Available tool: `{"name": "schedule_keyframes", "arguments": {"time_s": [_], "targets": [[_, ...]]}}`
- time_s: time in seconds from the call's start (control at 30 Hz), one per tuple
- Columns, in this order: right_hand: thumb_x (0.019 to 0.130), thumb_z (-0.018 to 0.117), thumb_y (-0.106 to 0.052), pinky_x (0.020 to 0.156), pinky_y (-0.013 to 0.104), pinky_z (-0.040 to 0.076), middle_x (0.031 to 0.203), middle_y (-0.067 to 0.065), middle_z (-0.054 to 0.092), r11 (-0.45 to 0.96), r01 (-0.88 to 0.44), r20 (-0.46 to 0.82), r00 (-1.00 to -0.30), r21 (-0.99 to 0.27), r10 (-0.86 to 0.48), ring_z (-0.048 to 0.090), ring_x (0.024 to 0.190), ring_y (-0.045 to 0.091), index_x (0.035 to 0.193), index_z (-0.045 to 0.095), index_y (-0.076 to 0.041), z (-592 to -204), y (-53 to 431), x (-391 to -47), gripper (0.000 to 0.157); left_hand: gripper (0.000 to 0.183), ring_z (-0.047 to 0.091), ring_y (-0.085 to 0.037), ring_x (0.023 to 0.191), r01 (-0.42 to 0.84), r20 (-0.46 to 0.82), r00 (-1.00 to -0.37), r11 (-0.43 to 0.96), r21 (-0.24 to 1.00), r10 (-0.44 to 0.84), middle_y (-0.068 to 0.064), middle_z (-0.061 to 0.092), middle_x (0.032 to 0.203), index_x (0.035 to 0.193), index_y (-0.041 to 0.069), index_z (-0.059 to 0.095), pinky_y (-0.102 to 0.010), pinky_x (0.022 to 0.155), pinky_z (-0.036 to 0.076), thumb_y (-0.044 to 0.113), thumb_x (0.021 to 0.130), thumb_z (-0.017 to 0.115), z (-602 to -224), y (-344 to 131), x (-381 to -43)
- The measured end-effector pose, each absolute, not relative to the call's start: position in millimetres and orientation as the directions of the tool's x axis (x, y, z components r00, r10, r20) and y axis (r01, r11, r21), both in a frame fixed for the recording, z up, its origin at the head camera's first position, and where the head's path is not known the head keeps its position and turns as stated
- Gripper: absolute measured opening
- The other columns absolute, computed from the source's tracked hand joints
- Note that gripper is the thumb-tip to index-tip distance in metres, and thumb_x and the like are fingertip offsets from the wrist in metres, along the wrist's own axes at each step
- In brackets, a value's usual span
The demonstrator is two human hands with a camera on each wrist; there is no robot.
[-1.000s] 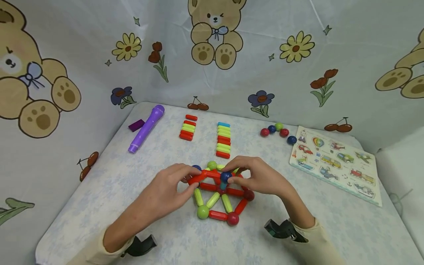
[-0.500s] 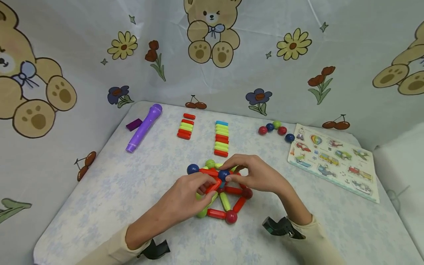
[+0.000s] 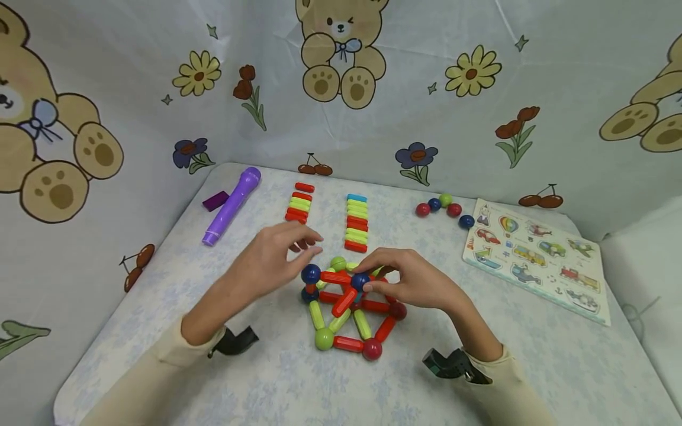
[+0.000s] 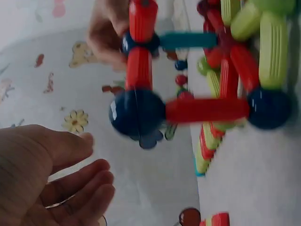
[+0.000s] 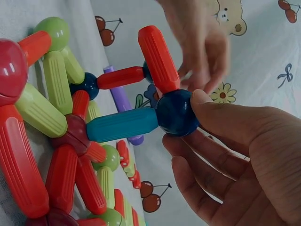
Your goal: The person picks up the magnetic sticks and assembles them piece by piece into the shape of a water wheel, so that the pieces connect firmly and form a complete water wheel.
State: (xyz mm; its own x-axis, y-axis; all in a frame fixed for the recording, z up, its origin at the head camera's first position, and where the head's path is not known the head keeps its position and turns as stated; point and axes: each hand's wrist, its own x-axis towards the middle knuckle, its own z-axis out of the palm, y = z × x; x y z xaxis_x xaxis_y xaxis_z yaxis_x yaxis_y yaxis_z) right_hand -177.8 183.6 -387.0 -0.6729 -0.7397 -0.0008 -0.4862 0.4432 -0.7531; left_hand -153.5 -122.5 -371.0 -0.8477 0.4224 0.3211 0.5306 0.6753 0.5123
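A magnetic rod-and-ball structure (image 3: 348, 344) stands on the table, with a flat base and a raised part. In the right wrist view, the thumb and fingers of my right hand (image 3: 412, 281) pinch a dark blue ball (image 5: 178, 113) atop an upright teal rod (image 5: 123, 125). A red rod (image 3: 344, 302) sticks out from that ball with its other end free. Another red rod (image 3: 334, 277) links it to a second raised blue ball (image 4: 136, 112), which a short red rod (image 4: 207, 110) supports. My left hand (image 3: 266, 260) hovers left of the structure, fingers loosely bent, holding nothing.
Behind the structure lie two columns of loose rods (image 3: 357, 222) (image 3: 299, 202). Several loose balls (image 3: 454, 210) and a picture puzzle board (image 3: 538, 260) are at the right. A purple toy microphone (image 3: 231, 207) and a dark purple block (image 3: 215, 200) lie back left.
My left hand brought a red rod rightward to the blue ball at my right hand, let go of it there, then drew back up and left. My right hand stays on the ball.
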Motion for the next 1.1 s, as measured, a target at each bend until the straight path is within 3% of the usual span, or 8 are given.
{"name": "schedule_keyframes", "arguments": {"time_s": [0.23,0.43,0.63,0.87,1.1], "targets": [[0.099,0.08,-0.02,0.099,0.043,0.061,0.129,-0.004,0.073,0.45,-0.47,-0.016,-0.678,-0.759,-0.735,0.068,0.116,0.018,0.135,0.075,-0.014,-386.8,184.4,-176.5,0.036,0.025,0.067,-0.033,0.12,0.455,0.086,-0.885,0.812,0.366,0.457,-0.013,0.075,0.125,0.123,0.005,0.079,-0.049,0.104,0.057,0.008,0.098,0.08,-402.2,-151.9,-245.3],[0.099,0.081,-0.019,0.099,0.043,0.061,0.129,-0.005,0.073,0.457,-0.464,-0.026,-0.679,-0.759,-0.733,0.068,0.116,0.016,0.135,0.075,-0.013,-385.8,184.4,-174.8,0.037,0.027,0.061,-0.033,0.127,0.415,0.0,-0.899,0.852,0.32,0.438,-0.013,0.071,0.133,0.125,0.007,0.079,-0.049,0.109,0.054,0.007,0.098,0.08,-431.0,-155.6,-279.4],[0.099,0.081,-0.018,0.099,0.051,0.06,0.131,-0.004,0.072,0.445,-0.468,-0.017,-0.674,-0.763,-0.738,0.067,0.117,0.016,0.136,0.075,-0.011,-384.9,182.7,-176.2,0.038,0.025,0.062,-0.031,0.12,0.401,0.002,-0.909,0.876,0.267,0.416,-0.012,0.069,0.124,0.123,0.005,0.079,-0.046,0.107,0.055,0.008,0.097,0.081,-444.6,-161.3,-281.9],[0.099,0.08,-0.016,0.098,0.049,0.061,0.13,-0.004,0.073,0.451,-0.463,-0.023,-0.679,-0.763,-0.734,0.067,0.116,0.016,0.135,0.075,-0.011,-385.9,182.1,-176.2,0.037,0.019,0.058,-0.028,0.108,0.359,-0.041,-0.927,0.912,0.201,0.373,-0.01,0.064,0.11,0.115,0.006,0.081,-0.041,0.094,0.057,0.01,0.096,0.082,-449.3,-179.7,-264.8],[0.099,0.08,-0.017,0.098,0.043,0.061,0.13,-0.005,0.073,0.451,-0.466,-0.022,-0.677,-0.761,-0.735,0.068,0.115,0.015,0.135,0.075,-0.014,-385.6,182.9,-177.2,0.036,0.019,0.063,-0.023,0.097,0.36,-0.03,-0.92,0.872,0.333,0.392,-0.003,0.068,0.103,0.112,0.009,0.08,-0.041,0.086,0.058,0.015,0.094,0.085,-446.4,-198.3,-219.8]]}}
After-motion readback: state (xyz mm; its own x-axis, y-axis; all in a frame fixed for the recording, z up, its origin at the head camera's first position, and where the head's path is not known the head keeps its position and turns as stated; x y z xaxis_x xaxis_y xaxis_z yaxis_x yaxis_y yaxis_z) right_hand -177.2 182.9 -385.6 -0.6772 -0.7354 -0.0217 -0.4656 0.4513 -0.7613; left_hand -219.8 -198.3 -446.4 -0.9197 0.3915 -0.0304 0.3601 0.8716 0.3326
